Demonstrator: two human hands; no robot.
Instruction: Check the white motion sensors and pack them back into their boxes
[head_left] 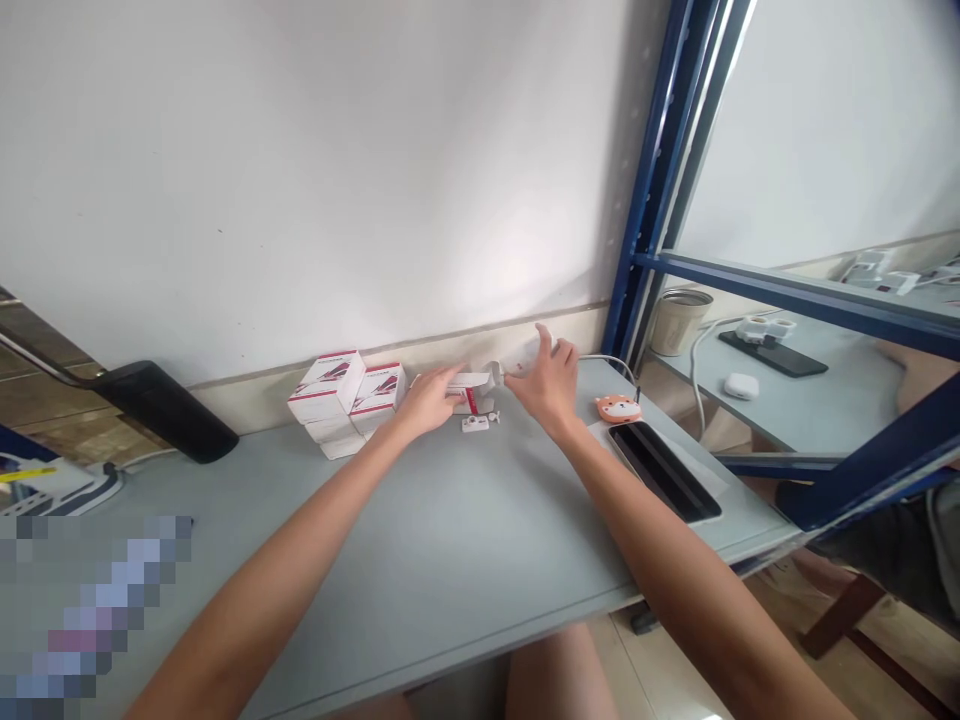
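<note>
My left hand (426, 405) has its fingers round a small white-and-red carton (474, 381) near the wall, its end flaps standing out to the right. To the right of those flaps is my right hand (549, 385), its fingers apart and its thumb close to the carton's end. Whether that thumb touches a flap I cannot tell. Just in front of the carton a small white part (475, 424) lies on the grey table (420, 560). Left of my left hand, several white cartons with red edges (328, 385) are stacked.
A black lamp head (165, 410) stands at the left. On the right lie a tablet-like black-screened device (664, 470) and an orange animal-faced case (619, 408). A blue metal frame (652, 180) bounds the right side. Beyond it are a cup (681, 325) and a dark phone (776, 355).
</note>
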